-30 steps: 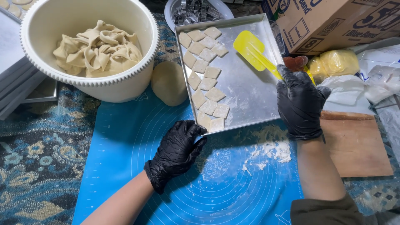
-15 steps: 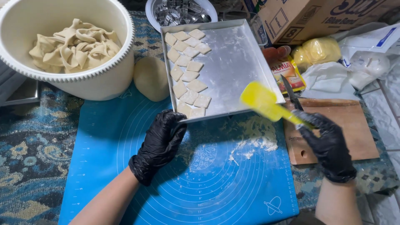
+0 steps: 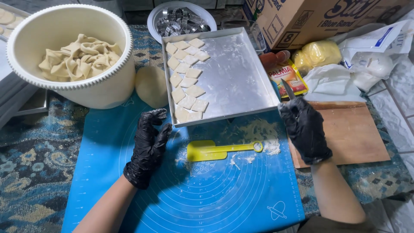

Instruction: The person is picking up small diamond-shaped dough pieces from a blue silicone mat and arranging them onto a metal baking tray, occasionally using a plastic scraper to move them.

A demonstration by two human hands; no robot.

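Right hand (image 3: pixel 305 133) grips what looks like a knife (image 3: pixel 287 89), left hand (image 3: pixel 148 144) rests open on the blue mat (image 3: pixel 108 172) beside the yellow spatula (image 3: pixel 215 150), dough cutting apparently underway.

Small knife (image 3: pixel 288 89), blade up, over wooden board's (image 3: pixel 353 133) left corner

two gloved hands (image 3: pixel 148 146), one yellow spatula (image 3: pixel 215 150), one knife (image 3: pixel 287 89), one tray (image 3: pixel 241 73), one white bowl (image 3: pixel 69 56)

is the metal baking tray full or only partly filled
Partly filled. Cut dough squares sit in about two columns along the left side of the metal tray; the rest is bare, floury metal.
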